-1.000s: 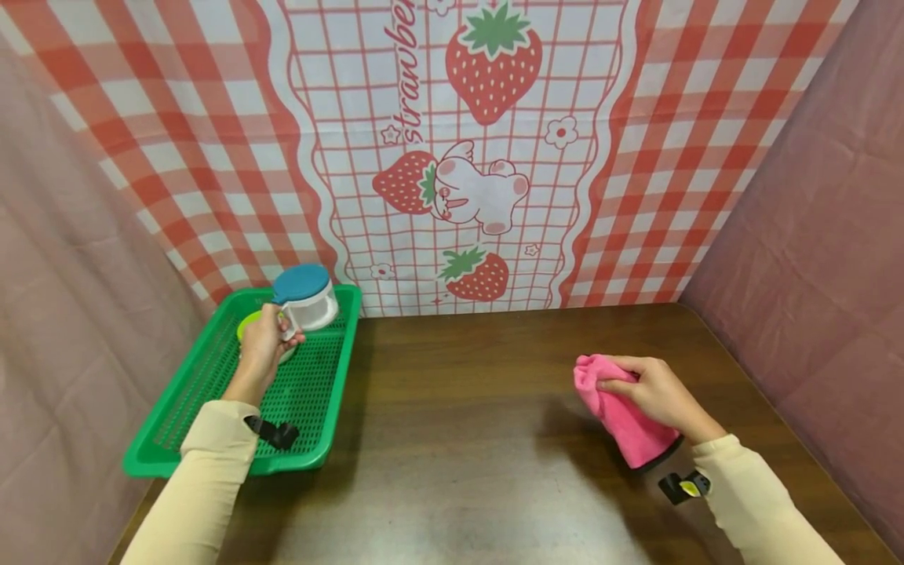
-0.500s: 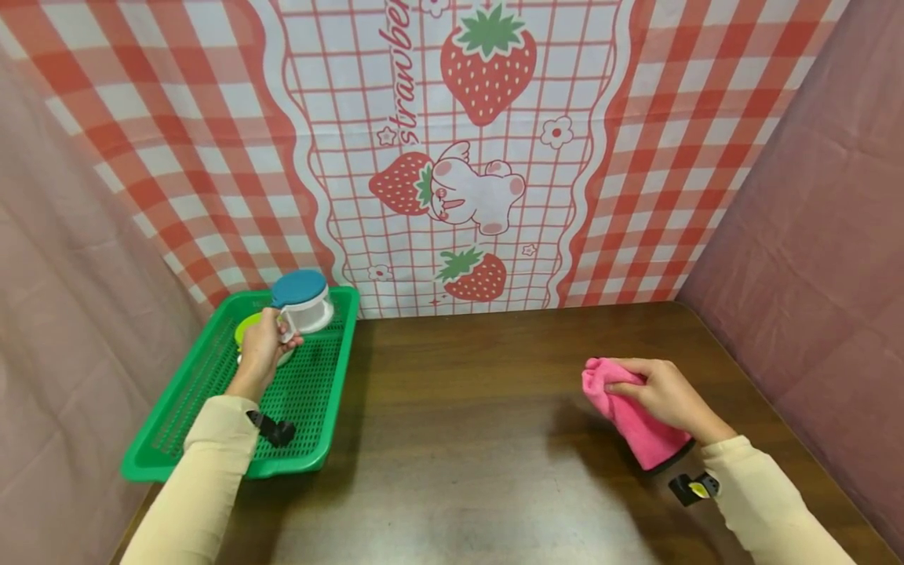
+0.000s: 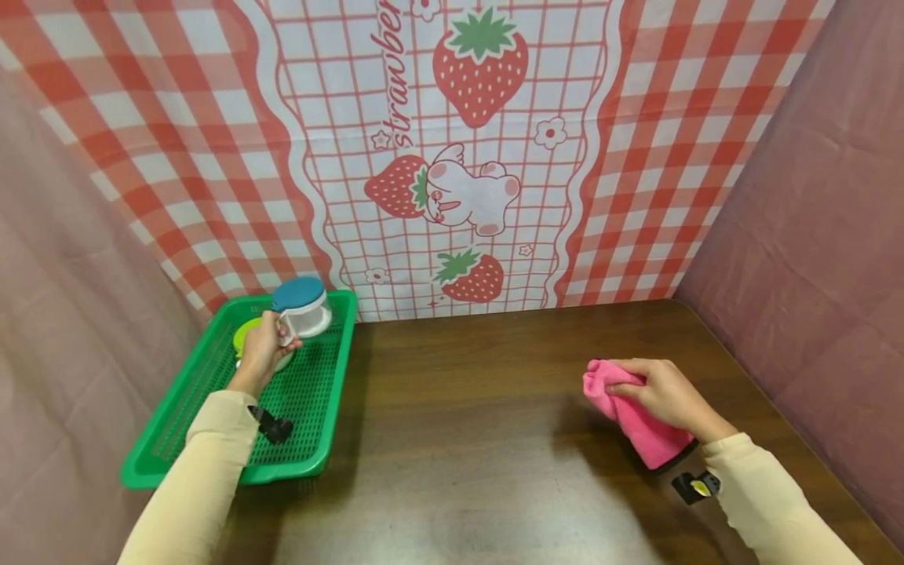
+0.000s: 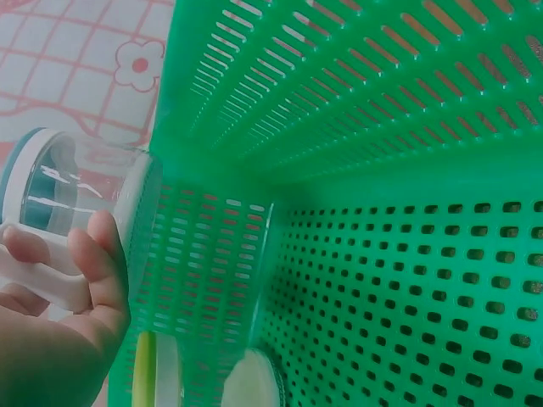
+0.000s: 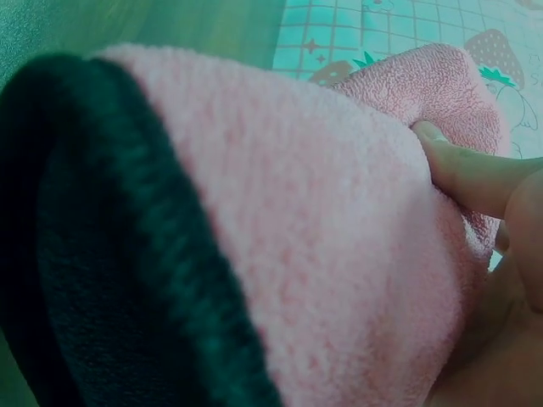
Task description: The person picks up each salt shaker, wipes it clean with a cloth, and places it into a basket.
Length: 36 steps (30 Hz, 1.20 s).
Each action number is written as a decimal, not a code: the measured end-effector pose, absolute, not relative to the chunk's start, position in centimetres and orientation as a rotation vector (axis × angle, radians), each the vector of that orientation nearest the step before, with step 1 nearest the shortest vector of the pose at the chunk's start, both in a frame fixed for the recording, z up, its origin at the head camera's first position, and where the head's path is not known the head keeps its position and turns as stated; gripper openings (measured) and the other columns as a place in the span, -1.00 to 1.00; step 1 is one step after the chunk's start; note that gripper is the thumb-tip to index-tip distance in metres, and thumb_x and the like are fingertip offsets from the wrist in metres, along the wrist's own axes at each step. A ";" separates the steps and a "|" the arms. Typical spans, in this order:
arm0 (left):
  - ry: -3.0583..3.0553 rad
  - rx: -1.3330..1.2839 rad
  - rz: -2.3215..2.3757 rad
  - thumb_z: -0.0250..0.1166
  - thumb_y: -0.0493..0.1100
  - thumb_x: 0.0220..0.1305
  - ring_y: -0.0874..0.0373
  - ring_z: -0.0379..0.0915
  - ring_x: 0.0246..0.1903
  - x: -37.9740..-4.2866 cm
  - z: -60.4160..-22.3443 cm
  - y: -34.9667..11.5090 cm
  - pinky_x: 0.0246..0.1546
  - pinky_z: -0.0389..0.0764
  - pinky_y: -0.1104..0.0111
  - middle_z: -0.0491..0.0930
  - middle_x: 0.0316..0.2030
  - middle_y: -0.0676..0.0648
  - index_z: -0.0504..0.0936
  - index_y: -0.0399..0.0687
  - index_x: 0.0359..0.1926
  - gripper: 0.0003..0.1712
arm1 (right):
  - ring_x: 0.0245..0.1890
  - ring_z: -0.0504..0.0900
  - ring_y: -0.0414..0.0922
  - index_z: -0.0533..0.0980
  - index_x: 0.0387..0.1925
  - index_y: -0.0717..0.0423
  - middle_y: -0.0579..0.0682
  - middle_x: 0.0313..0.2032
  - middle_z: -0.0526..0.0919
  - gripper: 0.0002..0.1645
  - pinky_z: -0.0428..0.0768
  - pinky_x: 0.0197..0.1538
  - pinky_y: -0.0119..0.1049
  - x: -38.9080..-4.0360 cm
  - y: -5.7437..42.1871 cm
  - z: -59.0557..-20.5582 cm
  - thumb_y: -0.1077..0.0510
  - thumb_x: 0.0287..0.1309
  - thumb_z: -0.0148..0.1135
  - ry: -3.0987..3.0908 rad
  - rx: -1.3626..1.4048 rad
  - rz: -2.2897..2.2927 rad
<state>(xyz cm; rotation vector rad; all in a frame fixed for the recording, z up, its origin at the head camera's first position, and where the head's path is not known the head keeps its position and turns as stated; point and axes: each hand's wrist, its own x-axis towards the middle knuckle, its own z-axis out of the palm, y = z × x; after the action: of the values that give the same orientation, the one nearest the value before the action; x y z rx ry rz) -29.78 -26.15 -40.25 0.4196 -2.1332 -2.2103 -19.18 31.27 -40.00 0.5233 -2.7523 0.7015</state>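
Note:
My left hand (image 3: 263, 349) grips the white handle of a clear seasoning jar (image 3: 307, 320) with a blue lid, over the back of a green plastic basket (image 3: 340, 369). In the left wrist view, the jar (image 4: 97, 182) lies sideways in the picture and fingers curl round its handle. Partly hidden behind that hand, a lime-green-lidded jar (image 3: 243, 333) is inside the basket. Over on the right, my right hand (image 3: 667, 396) pinches a bunched pink cloth (image 3: 643, 431) above the table. The right wrist view shows the cloth's (image 5: 297, 220) fluffy face and dark edging, with the thumb pressed into it.
The brown wooden table (image 3: 452, 439) spans between basket and cloth. A strawberry-print checked curtain (image 3: 466, 196) closes off the back. Plain pinkish drapes hang at the left (image 3: 63, 314) and right (image 3: 812, 259). Each wrist wears a small black camera.
The head view has shifted slightly. My left hand and the blue-lidded jar have sunk a little towards the basket. My right hand has moved slightly right, still holding the cloth.

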 end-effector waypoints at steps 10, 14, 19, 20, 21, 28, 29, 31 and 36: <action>-2.281 0.490 -2.208 -0.23 0.05 0.28 0.27 0.50 -0.63 -29.9 -40.3 -26.2 -0.56 0.51 0.47 0.42 -0.60 -0.01 0.20 -0.16 -0.52 -0.60 | -0.41 0.52 -0.32 0.61 -0.22 0.03 0.00 -0.34 0.69 -0.67 0.43 -0.39 -0.44 -19.2 31.4 -40.0 0.17 -0.16 0.36 -2.791 0.537 0.668; -2.369 0.439 -2.167 -0.27 0.04 0.28 0.27 0.51 -0.59 -29.6 -40.3 -26.2 -0.49 0.53 0.47 0.39 -0.53 -0.03 0.18 -0.17 -0.48 -0.61 | -0.44 0.49 -0.33 0.61 -0.23 0.01 -0.03 -0.34 0.68 -0.68 0.40 -0.40 -0.46 -19.2 31.5 -39.8 0.14 -0.16 0.36 -2.807 0.542 0.662; -2.429 0.439 -2.119 -0.30 0.04 0.26 0.29 0.50 -0.59 -30.1 -40.9 -26.6 -0.44 0.55 0.46 0.26 -0.50 0.01 0.17 -0.13 -0.42 -0.66 | -0.47 0.45 -0.34 0.61 -0.27 -0.01 -0.06 -0.38 0.67 -0.70 0.36 -0.42 -0.46 -19.1 31.6 -39.8 0.10 -0.17 0.38 -2.797 0.554 0.656; -2.438 0.441 -2.114 -0.30 0.04 0.26 0.30 0.50 -0.59 -30.2 -41.1 -26.6 -0.43 0.55 0.45 0.25 -0.50 0.02 0.18 -0.11 -0.40 -0.68 | -0.48 0.45 -0.34 0.61 -0.27 -0.01 -0.07 -0.38 0.67 -0.70 0.36 -0.42 -0.46 -19.1 31.6 -39.9 0.10 -0.17 0.38 -2.804 0.548 0.656; -2.445 0.442 -2.107 -0.30 0.03 0.26 0.30 0.51 -0.59 -30.2 -41.2 -26.7 -0.41 0.56 0.44 0.25 -0.49 0.02 0.18 -0.11 -0.40 -0.68 | -0.47 0.45 -0.33 0.61 -0.26 0.00 -0.06 -0.37 0.67 -0.69 0.36 -0.42 -0.46 -19.1 31.7 -40.0 0.10 -0.17 0.37 -2.817 0.540 0.660; -2.494 0.413 -2.147 -0.33 0.05 0.28 0.27 0.54 -0.52 -30.1 -41.3 -26.4 -0.36 0.56 0.45 0.24 -0.45 0.02 0.20 -0.09 -0.31 -0.67 | -0.45 0.50 -0.30 0.61 -0.21 0.01 -0.08 -0.38 0.67 -0.64 0.40 -0.41 -0.42 -18.8 31.9 -40.1 0.12 -0.18 0.37 -2.869 0.510 0.595; -2.495 0.410 -2.161 -0.33 0.05 0.28 0.25 0.54 -0.51 -30.0 -41.1 -26.3 -0.34 0.57 0.44 0.24 -0.44 0.02 0.20 -0.10 -0.28 -0.67 | -0.45 0.51 -0.29 0.61 -0.21 0.00 -0.09 -0.39 0.67 -0.63 0.40 -0.41 -0.42 -18.7 31.9 -40.1 0.12 -0.19 0.38 -2.867 0.506 0.580; -2.493 0.409 -2.187 -0.33 0.02 0.28 0.24 0.54 -0.50 -29.7 -40.9 -26.1 -0.34 0.57 0.44 0.24 -0.44 0.01 0.19 -0.14 -0.21 -0.66 | -0.43 0.53 -0.27 0.61 -0.19 0.01 -0.08 -0.38 0.68 -0.62 0.41 -0.40 -0.40 -18.7 31.9 -40.0 0.12 -0.19 0.38 -2.867 0.504 0.560; -2.514 0.361 -2.245 -0.36 -0.04 0.27 0.23 0.53 -0.48 -28.9 -40.1 -25.8 -0.24 0.57 0.40 0.24 -0.42 -0.01 0.17 -0.22 -0.12 -0.64 | -0.35 0.59 -0.18 0.60 -0.17 0.02 -0.02 -0.32 0.69 -0.60 0.47 -0.34 -0.34 -18.8 32.0 -39.9 0.10 -0.18 0.37 -2.889 0.504 0.546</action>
<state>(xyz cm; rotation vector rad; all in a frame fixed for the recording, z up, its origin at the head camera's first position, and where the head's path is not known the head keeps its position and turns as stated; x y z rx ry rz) -28.87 -25.80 -40.14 0.3615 -2.5139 -2.2448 -18.83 31.99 -39.93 0.5039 -2.8890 0.5463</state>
